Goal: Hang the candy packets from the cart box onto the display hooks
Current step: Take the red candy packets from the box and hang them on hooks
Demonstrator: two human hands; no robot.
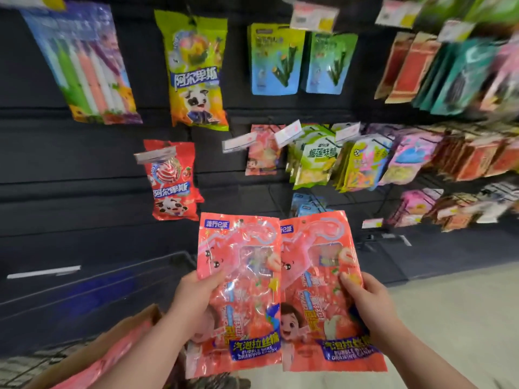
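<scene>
The person is standing at the display wall and holding two pink candy packets side by side, upright, faces toward the camera. The left hand (193, 293) is gripping the left packet (241, 276) at its left edge, thumb on the front and fingers hidden behind. The right hand (368, 301) is gripping the right packet (320, 276) at its right edge in the same way. The left packet's inner edge is overlapping the right one slightly. Both are being carried in the air, well short of the wall. The cart box (112, 341) is sitting at lower left, open, with more pink packets showing inside. The step in hand looks like the carry from box to display, with nothing hung yet. A pink packet hanging on the wall (262, 153) behind a price tag (244, 141) appears to be the same product, so that hook is probably the target. The next move is calling for raising one packet, lining the small hole near its top edge up with the hook's tip, and sliding it on, while the other hand is keeping its packet clear.
</scene>
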